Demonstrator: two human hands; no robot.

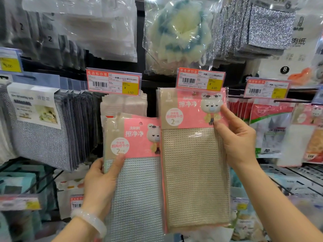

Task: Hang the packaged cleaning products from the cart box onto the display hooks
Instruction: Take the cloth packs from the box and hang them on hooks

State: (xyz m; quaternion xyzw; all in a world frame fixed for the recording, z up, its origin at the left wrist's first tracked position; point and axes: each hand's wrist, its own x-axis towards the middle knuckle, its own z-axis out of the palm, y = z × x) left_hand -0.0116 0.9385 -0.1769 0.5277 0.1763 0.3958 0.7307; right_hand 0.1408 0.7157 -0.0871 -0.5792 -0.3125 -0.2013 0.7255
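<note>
Those cloth packs look light and floppy, so grab the stiff card header: right hand [237, 137] pinches the beige pack [192, 163] under the 4.00 tag [201, 81], left hand [103, 179] grips the grey pack [136, 180] left of it.

Crowded store shelving — price tags and hanging stock.
Three red price tags [113, 83] in a row; above, a bagged bath sponge [180, 34] beside glittery scouring pads [269, 25]; grey cloths [40, 137] at left.

Pink-headed grey cloth pack [134, 165] upright just left of hanging beige one [194, 165].
</note>
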